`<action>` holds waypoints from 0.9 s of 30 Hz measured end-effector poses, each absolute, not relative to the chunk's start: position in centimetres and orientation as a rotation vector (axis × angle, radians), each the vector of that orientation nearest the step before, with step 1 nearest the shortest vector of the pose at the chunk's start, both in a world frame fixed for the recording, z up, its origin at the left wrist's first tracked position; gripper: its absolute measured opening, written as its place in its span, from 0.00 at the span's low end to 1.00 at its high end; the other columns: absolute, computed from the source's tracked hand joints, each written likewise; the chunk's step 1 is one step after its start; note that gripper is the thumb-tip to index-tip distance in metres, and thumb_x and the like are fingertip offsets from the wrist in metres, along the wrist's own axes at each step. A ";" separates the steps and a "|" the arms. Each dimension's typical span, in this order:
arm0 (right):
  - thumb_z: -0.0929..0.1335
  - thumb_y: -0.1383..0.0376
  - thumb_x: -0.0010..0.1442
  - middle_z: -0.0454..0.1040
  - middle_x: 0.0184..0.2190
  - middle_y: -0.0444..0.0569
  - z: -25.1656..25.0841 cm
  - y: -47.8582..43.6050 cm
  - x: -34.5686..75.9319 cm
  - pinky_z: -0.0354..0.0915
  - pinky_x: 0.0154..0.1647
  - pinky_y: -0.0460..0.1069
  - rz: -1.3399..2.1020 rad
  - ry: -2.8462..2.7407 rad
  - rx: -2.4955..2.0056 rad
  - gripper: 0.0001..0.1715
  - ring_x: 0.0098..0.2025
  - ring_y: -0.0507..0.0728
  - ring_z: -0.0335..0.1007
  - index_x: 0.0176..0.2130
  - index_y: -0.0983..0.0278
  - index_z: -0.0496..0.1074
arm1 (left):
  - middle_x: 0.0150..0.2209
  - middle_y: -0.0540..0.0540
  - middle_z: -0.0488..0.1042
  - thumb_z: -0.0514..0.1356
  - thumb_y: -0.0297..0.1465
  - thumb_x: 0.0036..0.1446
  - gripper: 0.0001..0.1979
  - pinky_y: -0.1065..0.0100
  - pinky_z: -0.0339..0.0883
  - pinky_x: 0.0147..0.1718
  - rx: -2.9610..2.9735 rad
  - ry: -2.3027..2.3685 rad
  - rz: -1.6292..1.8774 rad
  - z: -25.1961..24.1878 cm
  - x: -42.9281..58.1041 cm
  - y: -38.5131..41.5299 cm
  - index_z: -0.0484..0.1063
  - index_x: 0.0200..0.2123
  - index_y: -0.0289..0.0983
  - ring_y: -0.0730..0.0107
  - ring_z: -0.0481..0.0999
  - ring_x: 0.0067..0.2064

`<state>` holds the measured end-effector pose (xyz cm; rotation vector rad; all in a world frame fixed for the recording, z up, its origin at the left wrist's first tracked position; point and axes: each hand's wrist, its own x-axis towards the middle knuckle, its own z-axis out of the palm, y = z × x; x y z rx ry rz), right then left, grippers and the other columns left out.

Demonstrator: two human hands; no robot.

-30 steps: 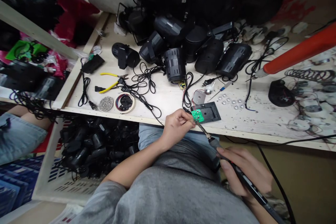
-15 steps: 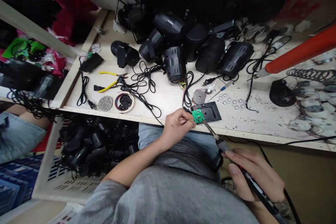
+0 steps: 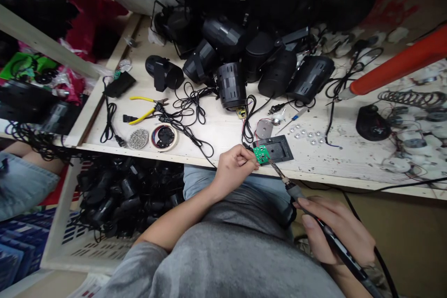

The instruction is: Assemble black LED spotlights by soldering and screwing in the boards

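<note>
1. Well, from where I stand, the person's left hand (image 3: 235,166) reaches out over the front edge of the desk (image 3: 216,137), forearm slanting up from the lap and fingers curled.
2. That left grip is clenched on a small green circuit board (image 3: 260,154), which sticks out just past the fingertips.
3. The right hand (image 3: 335,230) sits low, down and to the right of the board, its grip closed pen-style around the black handle of a soldering iron (image 3: 344,253).
4. The iron's tip reaches up to the board's lower edge.
5. A black plastic plate (image 3: 279,149) lies on the desk, directly behind and partly under the board.
6. Farther behind the board, black spotlight housings (image 3: 231,84) are heaped up.
7. Well left of the board lie yellow-handled pliers (image 3: 143,109) among tangled black cables (image 3: 185,123).
</note>
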<state>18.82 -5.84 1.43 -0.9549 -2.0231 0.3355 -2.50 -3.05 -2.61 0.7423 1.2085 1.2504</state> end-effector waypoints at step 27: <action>0.70 0.65 0.59 0.82 0.34 0.51 1.9 -1.6 22.1 0.74 0.26 0.51 0.221 -1.770 -1.205 0.09 0.29 0.58 0.80 0.37 0.62 0.82 | 0.28 0.50 0.78 0.73 0.33 0.44 0.13 0.72 0.77 0.30 0.713 1.252 1.193 -1.7 -3.3 -2.5 0.71 0.25 0.35 0.75 0.78 0.27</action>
